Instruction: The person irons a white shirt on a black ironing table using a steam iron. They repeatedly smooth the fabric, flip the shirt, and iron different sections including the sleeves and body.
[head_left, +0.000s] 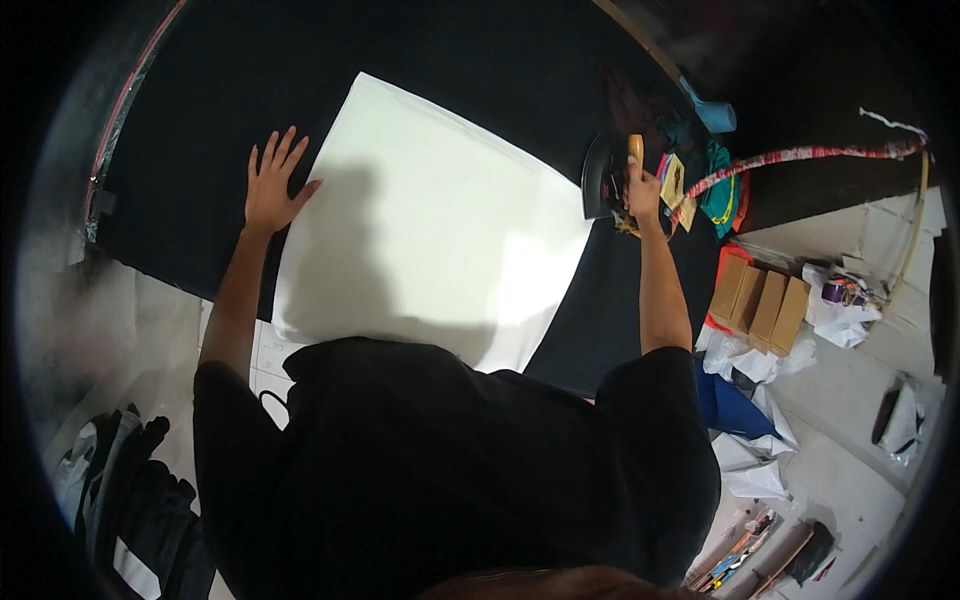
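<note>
A large piece of white cloth (442, 217) lies flat on a table covered in black fabric (225, 82). My left hand (276, 184) rests with spread fingers on the black cover, its thumb at the white cloth's left edge. In my right hand (641, 191) is the handle of a dark clothes iron (598, 176), which has a wooden knob. The iron stands at the cloth's right corner; whether its soleplate overlaps the cloth I cannot tell. A red and white wrapped cord (802, 154) runs from near the iron to the right.
Right of the iron lie a yellow printed packet (673, 178) and teal cloth (718, 187). A light blue object (716, 115) is at the table's far right edge. Cardboard boxes (765, 300) and blue cloth (731, 401) sit at the right. Dark garments (154, 502) are at lower left.
</note>
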